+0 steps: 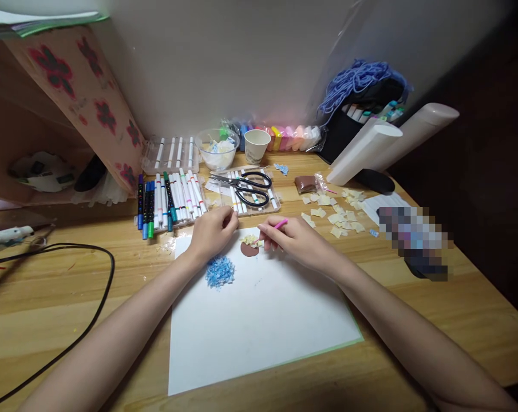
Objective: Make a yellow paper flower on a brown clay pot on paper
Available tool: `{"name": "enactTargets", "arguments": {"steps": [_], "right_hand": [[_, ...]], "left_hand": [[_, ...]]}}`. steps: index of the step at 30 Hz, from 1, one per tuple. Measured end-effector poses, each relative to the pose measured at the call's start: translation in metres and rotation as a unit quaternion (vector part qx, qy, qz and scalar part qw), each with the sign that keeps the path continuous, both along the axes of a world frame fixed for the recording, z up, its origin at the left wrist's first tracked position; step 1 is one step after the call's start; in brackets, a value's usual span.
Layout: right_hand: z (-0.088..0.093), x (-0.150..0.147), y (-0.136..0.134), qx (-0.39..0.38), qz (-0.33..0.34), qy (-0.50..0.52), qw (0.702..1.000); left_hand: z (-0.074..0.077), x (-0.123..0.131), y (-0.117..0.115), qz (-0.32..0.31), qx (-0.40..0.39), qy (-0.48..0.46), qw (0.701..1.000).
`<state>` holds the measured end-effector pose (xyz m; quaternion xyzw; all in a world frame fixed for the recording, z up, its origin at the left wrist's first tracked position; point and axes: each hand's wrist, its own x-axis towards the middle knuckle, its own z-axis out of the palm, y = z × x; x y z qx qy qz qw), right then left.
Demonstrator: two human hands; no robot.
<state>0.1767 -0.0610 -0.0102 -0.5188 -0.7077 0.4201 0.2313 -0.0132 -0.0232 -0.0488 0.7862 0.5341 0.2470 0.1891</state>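
The right hand (297, 243) rests on the far part of the paper (259, 326), its fingers (271, 233) closed round a thin pink stick (280, 224) whose tip I cannot see; it points down towards a brown disc (249, 250) lying near the paper's far edge. Pale yellow bits (250, 239) sit on the disc's far side. The left hand (211, 232) lies at the paper's far edge, just left of the disc, fingers curled in and pinched together; whether they hold anything I cannot tell. A blue tuft (220, 272) lies on the paper by the left wrist. The paper sits at the middle of the worktop (413, 297), reaching the near edge. Beyond the hands lie scissors (244, 186) and markers (168, 200); yellow scraps (336, 213) are scattered towards the right edge, and a black cable (93, 303) loops near the left edge.
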Motion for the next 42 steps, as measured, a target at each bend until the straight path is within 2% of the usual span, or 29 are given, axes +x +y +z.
{"name": "enactTargets", "arguments": {"steps": [14, 24, 32, 42], "right_hand": [[-0.0102, 0.0013, 0.0038, 0.012, -0.018, -0.001, 1.0], [-0.0018, 0.0008, 0.0023, 0.03, -0.022, -0.014, 0.999], [-0.0073, -0.002, 0.0015, 0.013, -0.005, 0.007, 1.0], [-0.0077, -0.0033, 0.0032, 0.029, -0.031, -0.031, 0.999]], "left_hand": [[0.0006, 0.0009, -0.0001, 0.007, 0.004, 0.014, 1.0], [-0.0003, 0.0006, 0.0, 0.002, 0.004, 0.01, 1.0], [0.0, 0.001, -0.0002, 0.002, 0.006, 0.02, 1.0], [0.0, 0.0008, 0.0001, -0.004, 0.008, 0.016, 1.0]]}}
